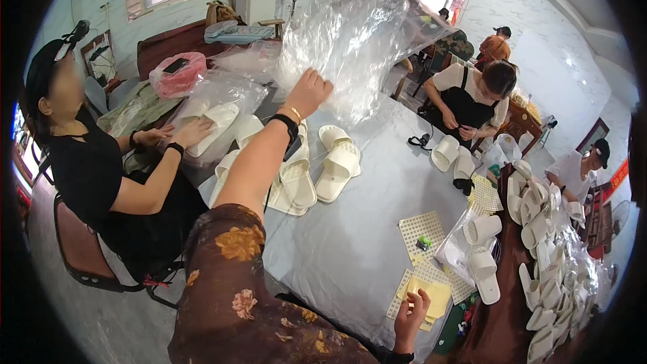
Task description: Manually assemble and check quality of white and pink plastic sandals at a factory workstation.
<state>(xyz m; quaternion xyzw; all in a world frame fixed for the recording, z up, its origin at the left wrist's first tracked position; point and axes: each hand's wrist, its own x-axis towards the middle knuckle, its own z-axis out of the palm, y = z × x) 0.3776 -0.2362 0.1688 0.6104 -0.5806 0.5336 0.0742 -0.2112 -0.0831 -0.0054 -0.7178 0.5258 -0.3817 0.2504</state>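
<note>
Plastic bag (350, 47): thin and clear, we hold it raised above the grey table (337, 256); it could slip or catch the white slippers (337, 162) below.
Left hand (309, 91): our fingers closed, pinching the bag's lower edge.
Right hand (410, 310): our fingers curled on yellow sheets (431, 293) at the table's near edge.

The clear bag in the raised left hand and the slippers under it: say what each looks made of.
The clear bag looks like thin glossy plastic film: see-through, crinkled, streaked with glare where the left hand grips it. The white slippers look like matte moulded foam or soft plastic, smooth and thick-soled; the picture cannot settle which.
</note>
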